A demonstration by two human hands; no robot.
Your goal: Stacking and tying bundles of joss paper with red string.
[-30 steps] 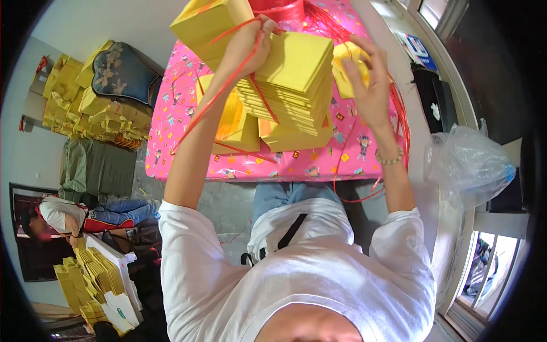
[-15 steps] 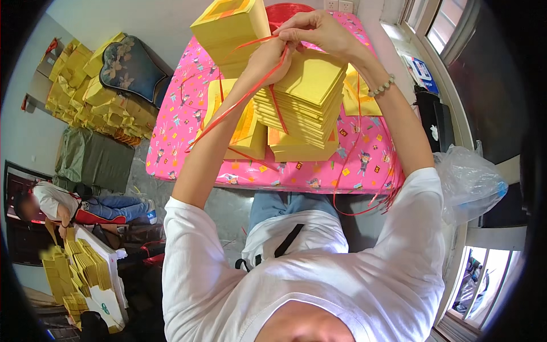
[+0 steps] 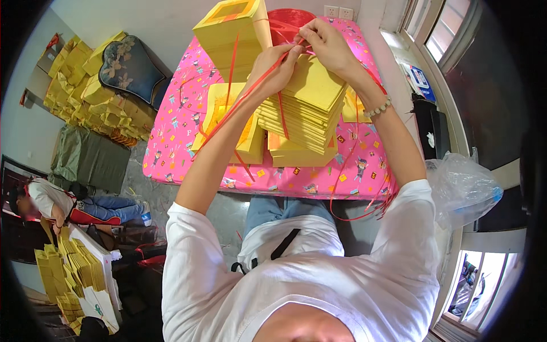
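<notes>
A stack of folded yellow paper packets point(image 3: 299, 111) stands on the pink patterned tablecloth, resting partly on another yellow block below it. Red string point(image 3: 283, 117) runs down the stack's near side. Over the stack's top, my left hand point(image 3: 273, 69) pinches the red string, and a length of it trails back along my left forearm. Beside it, my right hand point(image 3: 326, 45) is closed on the string too, fingertips close to the left hand's. A loose end hangs over my right wrist, above a beaded bracelet point(image 3: 378, 106).
Tall yellow stacks point(image 3: 236, 43) stand to the left of my hands on the pink tablecloth point(image 3: 171, 145). Behind them sits a red basin point(image 3: 293, 17). A bundle of red strings point(image 3: 387, 199) hangs at the right edge. At far left, another person point(image 3: 54, 199) handles yellow paper packets point(image 3: 82, 262).
My hands have drawn slightly apart, the right moving right and down. The red strands have shifted, one now hanging down in front of the left stacks.
</notes>
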